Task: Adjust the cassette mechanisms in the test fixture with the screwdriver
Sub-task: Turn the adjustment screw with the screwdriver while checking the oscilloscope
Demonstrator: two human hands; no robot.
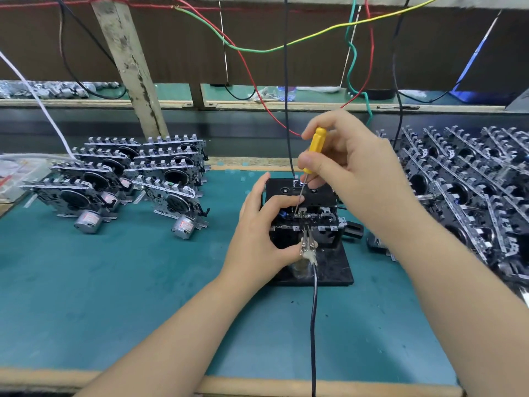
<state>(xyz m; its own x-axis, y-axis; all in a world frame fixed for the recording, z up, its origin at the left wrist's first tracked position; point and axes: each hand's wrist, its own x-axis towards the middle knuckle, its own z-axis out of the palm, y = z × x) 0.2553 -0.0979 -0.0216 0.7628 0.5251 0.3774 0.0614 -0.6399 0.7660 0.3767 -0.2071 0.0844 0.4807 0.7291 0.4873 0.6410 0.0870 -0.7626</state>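
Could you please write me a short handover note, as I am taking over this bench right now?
Right hand grips the yellow screwdriver, tip down in the cassette mechanism seated in the black test fixture.
Left hand holds the mechanism's left side, steadying it.
Crocodile clip is attached at the front.
Neat rows of mechanisms stand left; a looser pile lies right; which is adjusted, I cannot tell.
Left: finish this adjustment, swap in the next.

My right hand [352, 164] sits raised above the fixture [309, 233], fingers and thumb pinching the yellow screwdriver [313, 154] – shaft angled down. My left hand [263, 239] wraps the fixture's left side – thumb low in front, forefinger across the top.
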